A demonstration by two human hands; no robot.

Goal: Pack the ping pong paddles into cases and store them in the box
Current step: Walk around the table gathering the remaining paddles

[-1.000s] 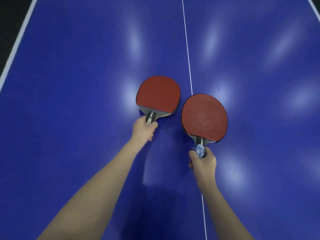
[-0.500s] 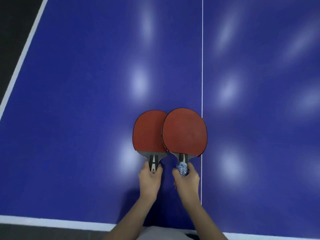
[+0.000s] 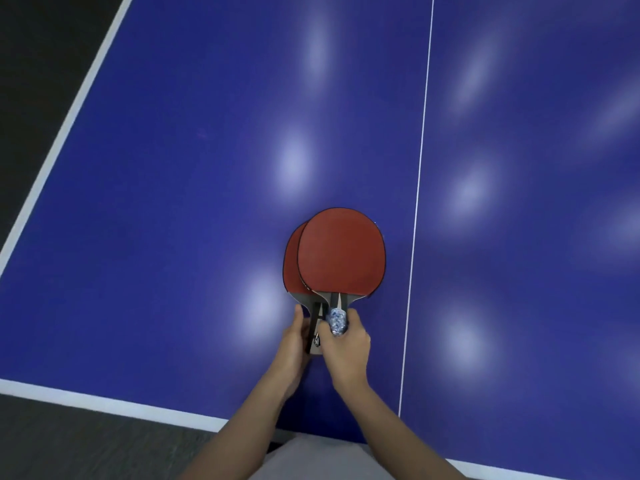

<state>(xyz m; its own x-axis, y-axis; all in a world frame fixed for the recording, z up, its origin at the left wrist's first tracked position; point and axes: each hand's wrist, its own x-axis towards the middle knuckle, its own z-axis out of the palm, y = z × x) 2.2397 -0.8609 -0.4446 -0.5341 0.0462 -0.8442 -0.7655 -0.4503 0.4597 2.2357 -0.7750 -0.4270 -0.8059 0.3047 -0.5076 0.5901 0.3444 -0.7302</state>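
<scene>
Close to the near edge of the blue counter (image 3: 173, 202), two paddles are held one over the other. The left hand (image 3: 294, 344) curls round the handle of the lower paddle (image 3: 291, 265), a pale grip with a dark stripe. Only a thin crescent of its red rubber shows at the left. The upper paddle (image 3: 341, 251) overlaps it and shows a full rounded red face with a black rim and grey wood at the neck. Its handle, wrapped in blue-and-white patterned tape, is gripped by the right hand (image 3: 346, 351), close beside the left. I cannot tell whether the paddles touch the counter. A thin white line (image 3: 419, 174) runs just right of them.
</scene>
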